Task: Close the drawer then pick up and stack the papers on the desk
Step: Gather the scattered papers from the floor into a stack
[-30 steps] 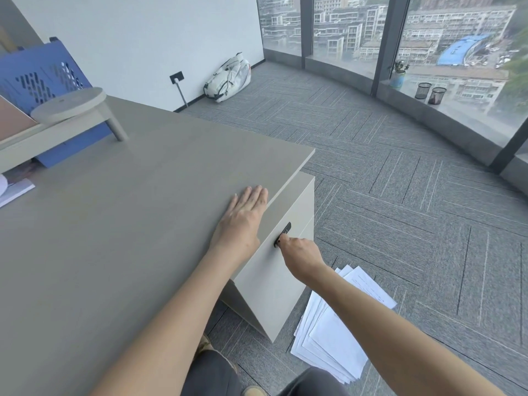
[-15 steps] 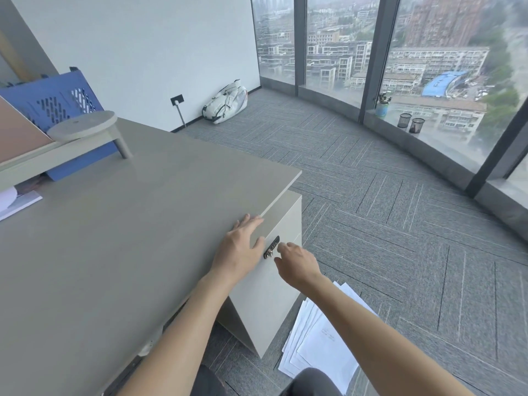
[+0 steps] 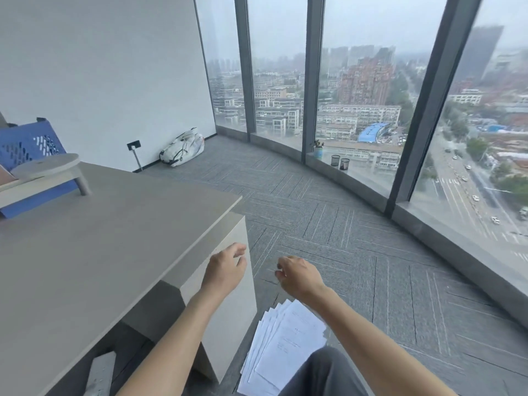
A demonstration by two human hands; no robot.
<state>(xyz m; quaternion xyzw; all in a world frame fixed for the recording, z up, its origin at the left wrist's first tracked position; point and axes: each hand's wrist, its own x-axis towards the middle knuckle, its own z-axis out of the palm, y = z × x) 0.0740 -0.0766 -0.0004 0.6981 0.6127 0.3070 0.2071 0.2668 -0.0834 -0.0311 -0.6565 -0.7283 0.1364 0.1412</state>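
**Hands free, papers on floor**

Left hand (image 3: 225,270) hovers before the pale beige drawer cabinet (image 3: 228,318) under the grey desk (image 3: 85,252), fingers loosely curled, empty. Right hand (image 3: 298,277) hangs over the carpet, half-curled, holding nothing. Fanned white printed papers (image 3: 285,341) lie on grey carpet (beside the cabinet).

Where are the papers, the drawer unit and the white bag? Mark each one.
papers (image 3: 288,335): head view, on the top sheet of the fanned pile on the carpet.
drawer unit (image 3: 228,318): head view, on its pale front face below the desk edge.
white bag (image 3: 184,145): head view, on its side panel by the wall.
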